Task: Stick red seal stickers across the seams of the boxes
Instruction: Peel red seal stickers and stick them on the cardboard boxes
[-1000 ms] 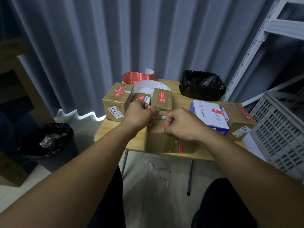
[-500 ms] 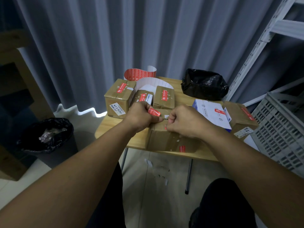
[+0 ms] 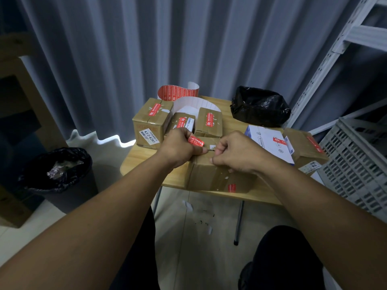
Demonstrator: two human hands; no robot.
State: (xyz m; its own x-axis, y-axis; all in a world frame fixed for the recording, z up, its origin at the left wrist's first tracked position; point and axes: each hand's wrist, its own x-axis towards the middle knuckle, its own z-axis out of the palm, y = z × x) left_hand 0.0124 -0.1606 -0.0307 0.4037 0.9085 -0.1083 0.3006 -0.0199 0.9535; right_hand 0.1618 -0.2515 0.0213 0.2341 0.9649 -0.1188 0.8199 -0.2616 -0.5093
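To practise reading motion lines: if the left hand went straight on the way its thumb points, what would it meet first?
Probably the right hand, whose curled fingers face the left hand and its red sticker across a small gap over the front box; depth is unclear.

**Bare arms, black trousers**

The left forearm (image 3: 94, 216) and right forearm (image 3: 314, 206) are uncovered up to the frame's lower edge, as are the left hand (image 3: 180, 146) and right hand (image 3: 236, 151). Plain black fabric trousers (image 3: 282, 258) cover both thighs, dark and unmarked.
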